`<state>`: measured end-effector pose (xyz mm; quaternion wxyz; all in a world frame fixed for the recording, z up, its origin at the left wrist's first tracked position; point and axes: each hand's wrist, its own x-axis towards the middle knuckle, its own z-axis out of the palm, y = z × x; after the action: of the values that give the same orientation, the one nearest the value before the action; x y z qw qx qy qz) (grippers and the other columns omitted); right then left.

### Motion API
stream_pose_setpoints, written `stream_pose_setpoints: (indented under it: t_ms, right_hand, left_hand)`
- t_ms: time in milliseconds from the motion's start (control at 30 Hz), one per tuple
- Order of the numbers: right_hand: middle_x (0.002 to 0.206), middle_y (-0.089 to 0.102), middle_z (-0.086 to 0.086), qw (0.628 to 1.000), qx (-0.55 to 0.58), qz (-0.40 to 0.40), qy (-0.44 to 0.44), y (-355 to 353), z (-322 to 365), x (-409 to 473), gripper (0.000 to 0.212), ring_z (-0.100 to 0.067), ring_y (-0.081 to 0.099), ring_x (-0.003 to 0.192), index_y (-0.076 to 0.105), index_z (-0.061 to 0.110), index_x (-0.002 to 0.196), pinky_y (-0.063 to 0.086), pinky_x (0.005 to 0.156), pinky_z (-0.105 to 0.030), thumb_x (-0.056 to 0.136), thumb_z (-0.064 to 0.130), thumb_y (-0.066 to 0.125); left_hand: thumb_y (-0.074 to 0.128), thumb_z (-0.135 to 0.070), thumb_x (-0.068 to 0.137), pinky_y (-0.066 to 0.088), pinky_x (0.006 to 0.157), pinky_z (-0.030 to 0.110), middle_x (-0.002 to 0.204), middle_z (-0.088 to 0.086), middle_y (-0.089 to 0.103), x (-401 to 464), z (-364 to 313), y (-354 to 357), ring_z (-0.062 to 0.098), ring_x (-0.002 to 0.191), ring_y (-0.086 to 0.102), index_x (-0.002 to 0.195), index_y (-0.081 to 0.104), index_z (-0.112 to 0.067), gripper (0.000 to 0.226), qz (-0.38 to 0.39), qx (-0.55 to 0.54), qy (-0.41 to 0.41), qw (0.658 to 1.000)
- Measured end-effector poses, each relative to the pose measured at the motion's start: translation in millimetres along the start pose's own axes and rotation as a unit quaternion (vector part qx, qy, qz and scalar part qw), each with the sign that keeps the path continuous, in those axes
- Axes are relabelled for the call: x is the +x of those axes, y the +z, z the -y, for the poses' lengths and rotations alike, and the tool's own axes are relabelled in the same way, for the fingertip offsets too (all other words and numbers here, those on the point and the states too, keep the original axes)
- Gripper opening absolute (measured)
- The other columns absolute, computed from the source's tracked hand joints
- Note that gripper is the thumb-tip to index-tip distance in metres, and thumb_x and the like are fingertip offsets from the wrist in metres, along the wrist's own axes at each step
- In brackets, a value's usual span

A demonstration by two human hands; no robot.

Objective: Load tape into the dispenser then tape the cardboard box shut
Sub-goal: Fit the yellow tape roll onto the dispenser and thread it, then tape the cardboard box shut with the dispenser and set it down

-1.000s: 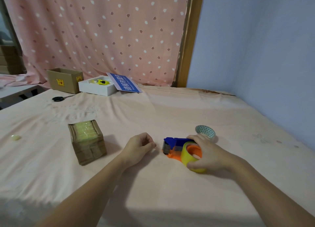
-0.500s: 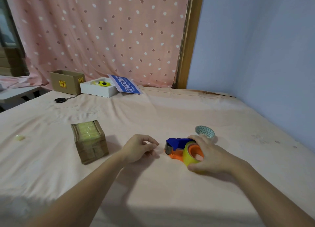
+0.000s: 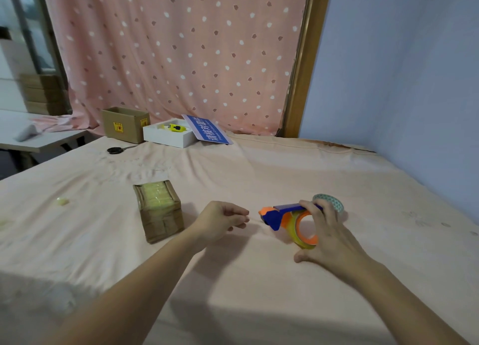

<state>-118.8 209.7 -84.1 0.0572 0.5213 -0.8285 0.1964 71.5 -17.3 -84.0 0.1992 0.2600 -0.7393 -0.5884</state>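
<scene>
Right hand [image 3: 333, 237] grips the tape dispenser [image 3: 281, 216], blue and orange, fingers curled over its top edge, thumb spread low toward the cloth; the dispenser stands on edge with its nose pointing left. A yellowish clear tape roll [image 3: 302, 228] sits on the dispenser's orange hub, under the right palm. Left hand [image 3: 220, 221] hovers just left of the dispenser nose, not touching it, fingers loosely curled with thumb and forefinger tips close together; cannot tell if anything thin is pinched between them. Small cardboard box [image 3: 159, 209] sits on the peach tablecloth [image 3: 233, 280] left of the left hand, well apart from the dispenser, its top and sides already covered with strips of yellowish tape. A patterned teal tape roll [image 3: 333, 202] lies just behind the right hand. Far side of the table: open brown carton [image 3: 124, 124], white tray [image 3: 168, 136] with a yellow item inside, blue sign [image 3: 207, 130] leaning on the tray, black scissors [image 3: 116, 150] near the carton.
</scene>
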Motion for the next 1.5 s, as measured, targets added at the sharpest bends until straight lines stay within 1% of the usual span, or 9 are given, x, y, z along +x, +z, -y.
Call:
stream_pose_setpoints:
  t_ms: [100,200,333,467,567,667,867,1033,1500]
  right_hand:
    - [0.145,0.018,0.019,0.998,0.054,0.028,-0.019,-6,1,-2,0.107,-0.014,0.041,0.120,0.020,0.060,0.140,0.050,0.089,-0.031,0.054,0.056,0.082]
    - [0.136,0.026,0.033,0.985,0.167,0.006,-0.046,-11,-8,2,0.066,0.002,0.035,0.130,0.039,0.073,0.128,0.039,0.097,-0.021,0.076,0.049,0.072]
    - [0.118,0.044,0.015,0.956,0.293,-0.003,-0.012,-17,-17,5,0.044,-0.012,0.056,0.114,0.069,0.052,0.115,0.044,0.088,-0.020,0.084,0.024,0.083]
    - [0.131,0.051,0.011,0.937,0.347,0.033,0.020,-21,-13,5,0.048,0.000,0.058,0.118,0.074,0.044,0.111,0.050,0.090,-0.015,0.067,0.034,0.091]
    - [0.121,0.070,0.014,0.911,0.407,0.062,0.034,-19,-5,4,0.045,-0.011,0.066,0.114,0.073,0.042,0.114,0.055,0.091,-0.026,0.073,0.030,0.087]
    - [0.113,0.074,0.021,0.898,0.434,0.050,0.047,-20,6,1,0.037,-0.007,0.069,0.108,0.076,0.048,0.108,0.054,0.086,-0.019,0.076,0.032,0.080]
    - [0.114,0.075,0.020,0.901,0.432,-0.013,0.017,-24,30,9,0.034,-0.009,0.069,0.109,0.079,0.040,0.104,0.054,0.086,-0.018,0.078,0.018,0.083]
    - [0.112,0.075,0.018,0.880,0.462,-0.110,-0.022,-49,89,17,0.035,-0.006,0.068,0.105,0.078,0.035,0.105,0.052,0.081,-0.015,0.070,0.032,0.083]
    - [0.108,0.072,0.019,0.916,0.367,-0.156,-0.053,-33,245,48,0.037,0.003,0.062,0.103,0.074,0.032,0.111,0.045,0.079,-0.005,0.077,0.036,0.086]
  left_hand:
    - [0.072,-0.006,0.092,0.049,0.066,0.019,0.103,0.010,0.082,-1,0,-1,0.013,0.086,0.077,0.102,0.077,-0.016,0.014,0.000,-0.015,-0.005,1.000]
    - [0.075,-0.004,0.089,0.050,0.067,0.020,0.101,0.008,0.083,-3,1,-4,0.011,0.085,0.077,0.100,0.077,-0.016,0.016,0.007,-0.036,-0.014,0.999]
    - [0.077,0.002,0.086,0.056,0.066,0.018,0.102,0.008,0.082,-8,4,-8,0.012,0.084,0.077,0.100,0.077,-0.014,0.021,0.026,-0.056,-0.031,0.998]
    - [0.069,0.008,0.088,0.060,0.075,0.022,0.108,0.008,0.081,-11,6,-11,0.014,0.088,0.077,0.112,0.075,-0.009,0.030,0.047,-0.053,-0.051,0.996]
    - [0.067,-0.015,0.093,0.055,0.071,0.025,0.103,0.005,0.082,-15,3,-8,0.017,0.093,0.079,0.109,0.078,-0.009,0.020,0.010,-0.051,-0.069,0.996]
    - [0.079,-0.032,0.085,0.054,0.065,0.027,0.084,0.004,0.083,-13,0,4,0.018,0.081,0.080,0.091,0.082,-0.011,0.022,-0.068,0.009,-0.056,0.996]
    - [0.081,-0.012,0.079,0.061,0.068,0.033,0.071,0.004,0.079,-16,-22,6,0.020,0.069,0.075,0.089,0.079,-0.012,0.009,-0.158,0.065,0.003,0.985]
    - [0.078,-0.008,0.088,0.060,0.068,0.031,0.077,0.006,0.080,-26,-74,-57,0.016,0.067,0.074,0.093,0.076,-0.013,0.008,-0.180,0.062,0.052,0.980]
    - [0.078,-0.002,0.087,0.057,0.051,0.019,0.065,0.004,0.075,3,-89,-208,0.010,0.050,0.067,0.081,0.061,-0.012,0.020,-0.156,0.116,-0.007,0.981]
